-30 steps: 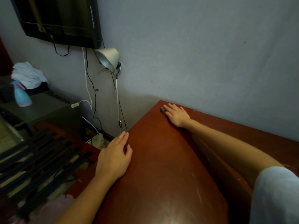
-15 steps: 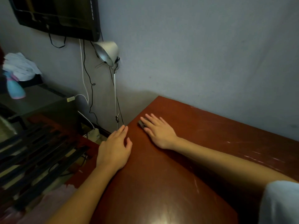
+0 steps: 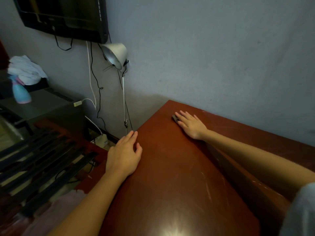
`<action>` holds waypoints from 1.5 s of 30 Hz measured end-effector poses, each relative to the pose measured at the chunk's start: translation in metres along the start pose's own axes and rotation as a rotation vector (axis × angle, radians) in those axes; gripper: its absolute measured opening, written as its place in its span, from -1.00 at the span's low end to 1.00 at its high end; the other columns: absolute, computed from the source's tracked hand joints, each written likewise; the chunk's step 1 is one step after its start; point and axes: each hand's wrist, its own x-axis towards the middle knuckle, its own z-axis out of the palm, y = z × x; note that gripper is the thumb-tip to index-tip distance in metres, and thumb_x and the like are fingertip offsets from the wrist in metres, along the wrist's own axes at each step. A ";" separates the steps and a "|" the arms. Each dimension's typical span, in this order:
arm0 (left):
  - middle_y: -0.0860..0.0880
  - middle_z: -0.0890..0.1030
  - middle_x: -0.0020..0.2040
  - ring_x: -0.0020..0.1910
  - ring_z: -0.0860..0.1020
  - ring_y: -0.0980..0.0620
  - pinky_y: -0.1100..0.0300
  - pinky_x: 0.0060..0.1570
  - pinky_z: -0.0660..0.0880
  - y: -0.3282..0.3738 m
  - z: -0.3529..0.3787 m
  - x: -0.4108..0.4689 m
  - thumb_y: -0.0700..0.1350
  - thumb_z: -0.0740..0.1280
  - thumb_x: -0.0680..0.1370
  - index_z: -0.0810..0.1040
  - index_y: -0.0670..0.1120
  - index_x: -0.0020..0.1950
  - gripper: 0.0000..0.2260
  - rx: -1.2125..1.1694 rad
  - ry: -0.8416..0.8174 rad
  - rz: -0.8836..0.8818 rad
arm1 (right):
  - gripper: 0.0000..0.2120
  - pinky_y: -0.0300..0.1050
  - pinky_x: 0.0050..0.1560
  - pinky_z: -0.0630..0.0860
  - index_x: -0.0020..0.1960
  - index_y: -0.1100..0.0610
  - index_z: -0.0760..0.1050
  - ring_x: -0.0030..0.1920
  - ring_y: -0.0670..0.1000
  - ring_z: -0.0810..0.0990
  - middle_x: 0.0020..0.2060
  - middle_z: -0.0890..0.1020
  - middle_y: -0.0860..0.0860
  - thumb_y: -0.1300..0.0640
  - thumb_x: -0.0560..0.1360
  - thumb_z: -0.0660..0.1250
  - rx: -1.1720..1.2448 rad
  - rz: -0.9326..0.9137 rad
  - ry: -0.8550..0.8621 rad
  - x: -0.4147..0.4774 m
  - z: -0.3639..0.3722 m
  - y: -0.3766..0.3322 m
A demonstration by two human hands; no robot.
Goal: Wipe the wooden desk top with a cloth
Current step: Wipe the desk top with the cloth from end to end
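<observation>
Desk (image 3: 170, 167), one, of red-brown wood, is set against the grey wall (image 3: 213, 48); pale scratches are seen on its top at the right. One small dark cloth (image 3: 175, 118) is pressed flat on it near the far left corner, mostly hidden under the straight fingers of the right hand (image 3: 191, 124). The left hand (image 3: 123, 155) is laid flat on the desk's left edge, fingers relaxed, nothing held. The two hands are kept well apart. One lamp (image 3: 115, 54) is hung below one dark screen (image 3: 68, 16), several cables trailing down. One blue bottle (image 3: 21, 92) is stood on a grey cabinet (image 3: 47, 103) at far left, one white bundle (image 3: 25, 69) just behind it.
</observation>
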 end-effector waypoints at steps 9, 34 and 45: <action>0.09 0.16 0.55 0.48 0.21 0.07 0.00 0.34 0.34 0.002 -0.001 0.000 0.07 0.04 0.64 0.13 0.08 0.55 -0.54 0.001 -0.007 -0.017 | -0.50 -0.07 0.49 -0.20 0.56 -0.05 -0.10 0.54 -0.04 -0.16 0.56 -0.08 -0.04 -0.09 0.66 -0.11 -0.019 -0.189 0.004 -0.067 0.016 -0.073; 0.02 0.24 0.52 0.41 0.34 0.00 0.01 0.31 0.38 0.003 0.000 0.000 0.09 0.04 0.64 0.13 0.00 0.56 -0.51 -0.007 0.010 -0.042 | -0.52 -0.08 0.49 -0.19 0.56 -0.08 -0.10 0.54 -0.06 -0.15 0.55 -0.06 -0.08 -0.07 0.66 -0.12 -0.026 -0.105 0.037 -0.100 0.012 -0.050; -0.06 0.35 0.45 0.34 0.42 -0.05 0.03 0.22 0.43 0.003 0.000 0.000 0.04 0.07 0.63 0.13 -0.04 0.55 -0.51 0.014 0.023 -0.089 | -0.54 0.00 0.51 -0.17 0.56 -0.06 -0.02 0.55 -0.04 -0.08 0.55 0.03 -0.05 0.01 0.67 -0.08 -0.005 -0.354 0.028 -0.034 0.023 -0.126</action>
